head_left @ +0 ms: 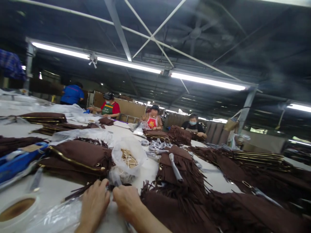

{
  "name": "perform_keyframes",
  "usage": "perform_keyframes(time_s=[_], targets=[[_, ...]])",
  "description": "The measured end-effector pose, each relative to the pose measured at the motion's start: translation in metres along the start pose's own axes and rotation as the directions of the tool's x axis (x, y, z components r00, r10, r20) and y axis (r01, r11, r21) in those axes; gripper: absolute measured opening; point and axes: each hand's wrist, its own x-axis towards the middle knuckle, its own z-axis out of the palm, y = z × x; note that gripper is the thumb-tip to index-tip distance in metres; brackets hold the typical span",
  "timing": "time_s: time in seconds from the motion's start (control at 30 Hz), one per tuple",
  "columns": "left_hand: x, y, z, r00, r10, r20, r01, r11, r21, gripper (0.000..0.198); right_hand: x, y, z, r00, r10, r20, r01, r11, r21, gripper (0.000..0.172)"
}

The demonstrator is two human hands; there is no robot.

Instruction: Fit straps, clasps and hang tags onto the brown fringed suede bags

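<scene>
My left hand (94,202) and my right hand (126,200) meet near the bottom middle of the view, fingers pinched together on a small clear plastic packet (115,180) above the white table (58,189). What is inside the packet is too small to tell. Just beyond my fingers stands a crumpled clear bag (127,158) holding tan tags. A brown fringed suede bag (181,171) lies to the right of my right hand, another brown bag with gold trim (77,157) to the left.
A white cup of brown liquid (17,210) sits at the bottom left, a blue object (17,161) beside it. Piles of brown bags (257,161) cover the long table. Several other people (110,108) work at the far side.
</scene>
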Motion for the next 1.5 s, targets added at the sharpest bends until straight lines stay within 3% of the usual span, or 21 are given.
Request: perform_keyframes(time_s=[0.07,0.17,0.27,0.37,0.5,0.63,0.7,0.8,0.9,1.03,1.17,1.27,1.4,1.5], targets=[[-0.003,0.0,0.003,0.999,0.005,-0.044,-0.005,1.0,0.009,0.028,-0.01,0.011,-0.012,1.0,0.02,-0.002,-0.02,0.999,-0.026,0.017],[-0.005,0.002,0.004,0.997,-0.011,-0.075,0.011,1.0,-0.01,0.028,-0.039,0.047,-0.032,0.99,0.131,-0.044,-0.131,0.991,-0.005,0.017],[-0.005,0.005,0.004,0.996,-0.007,-0.093,0.005,1.0,-0.024,0.026,-0.078,0.092,-0.044,0.973,0.213,-0.089,-0.205,0.974,0.094,0.018],[-0.005,0.008,0.004,0.996,-0.011,-0.088,0.008,1.0,-0.03,0.026,-0.108,0.116,-0.042,0.968,0.242,-0.062,-0.218,0.939,0.265,0.021],[-0.005,0.01,0.006,0.997,-0.006,-0.077,0.004,1.0,-0.025,0.029,-0.116,0.101,-0.024,0.976,0.215,0.041,-0.206,0.844,0.495,0.021],[-0.005,0.007,0.008,0.998,-0.012,-0.063,0.01,1.0,-0.017,0.027,-0.105,0.081,-0.012,0.98,0.177,0.095,-0.199,0.79,0.581,0.016],[-0.004,0.005,0.009,0.998,-0.019,-0.053,0.018,1.0,-0.025,0.026,-0.105,0.091,-0.015,0.974,0.225,0.04,-0.208,0.8,0.563,0.014],[-0.003,0.003,0.011,0.999,-0.021,-0.049,0.019,0.999,-0.045,0.028,-0.117,0.126,-0.031,0.941,0.329,-0.075,-0.242,0.812,0.531,0.019],[-0.001,0.003,0.013,0.998,-0.024,-0.058,0.021,0.999,-0.05,0.031,-0.137,0.155,-0.047,0.936,0.345,-0.062,-0.25,0.78,0.574,0.027],[0.0,0.007,0.011,0.997,-0.026,-0.078,0.022,0.999,-0.046,0.03,-0.157,0.156,-0.045,0.943,0.332,0.034,-0.25,0.635,0.731,0.037],[0.003,0.011,-0.004,0.989,-0.015,-0.149,0.005,0.998,-0.066,0.026,-0.166,0.151,-0.035,0.904,0.428,-0.002,-0.253,0.536,0.805,0.045],[0.003,0.016,-0.019,0.95,0.027,-0.311,-0.1,0.971,-0.219,0.033,-0.174,0.156,-0.035,0.879,0.476,-0.028,-0.248,0.507,0.826,0.049],[-0.011,0.041,-0.028,0.86,0.245,-0.447,-0.458,0.757,-0.466,0.035,-0.187,0.164,-0.037,0.876,0.48,-0.056,-0.224,0.506,0.833,0.053],[-0.025,0.076,-0.026,0.767,0.443,-0.465,-0.632,0.648,-0.425,0.07,-0.195,0.167,-0.035,0.891,0.449,-0.061,-0.202,0.515,0.833,0.052]])
